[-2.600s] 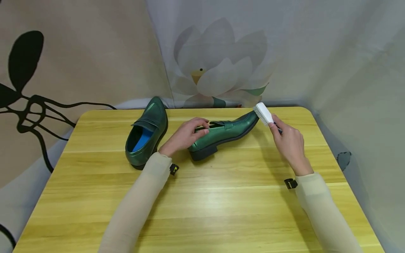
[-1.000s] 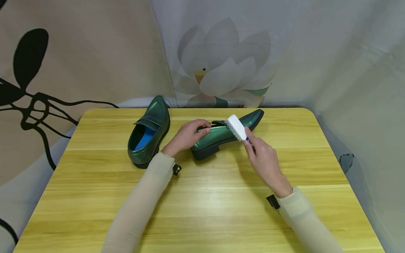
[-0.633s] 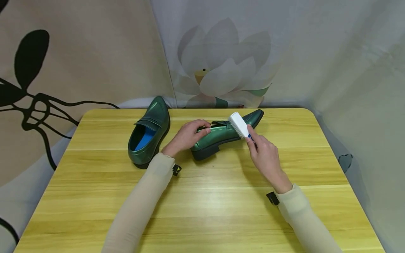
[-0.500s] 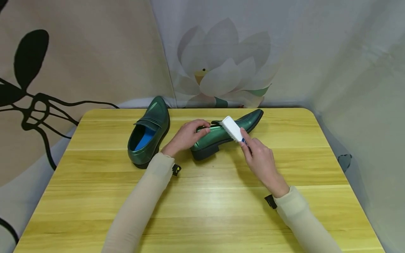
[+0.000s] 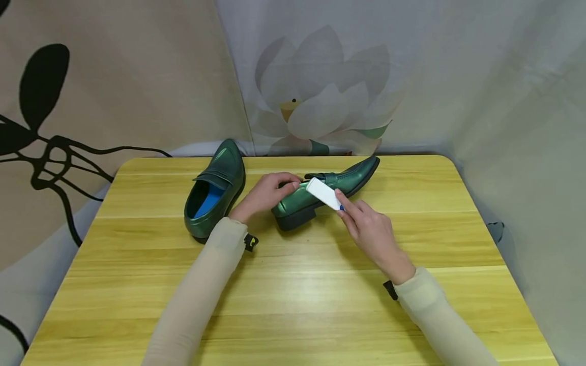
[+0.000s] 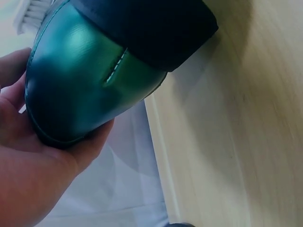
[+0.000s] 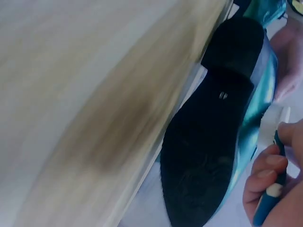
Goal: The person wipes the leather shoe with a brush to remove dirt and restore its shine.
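My left hand [image 5: 267, 194] grips a shiny green loafer [image 5: 350, 181] by the rim of its heel end; in the left wrist view the thumb and fingers wrap the back of the loafer [image 6: 80, 61]. The toe points right and away. In the right wrist view its black sole [image 7: 208, 127] shows, tilted up from the tabletop. My right hand [image 5: 373, 234] holds a white-headed brush [image 5: 323, 193] by its blue handle [image 7: 267, 205]. The brush head lies against the loafer's near side, behind the strap. White bristles [image 6: 32, 18] show at the corner of the left wrist view.
The matching green loafer [image 5: 220, 168] with a blue insole stands left of my left hand, toe toward the back. Both are on a wooden table [image 5: 302, 305]. A pale cloth [image 5: 329, 86] with a printed flower hangs behind the back edge.
The brush has gone from the loafer's toe back along its side toward the heel, with a short stroke forward in between. My left hand keeps its grip; the loafer has barely shifted.
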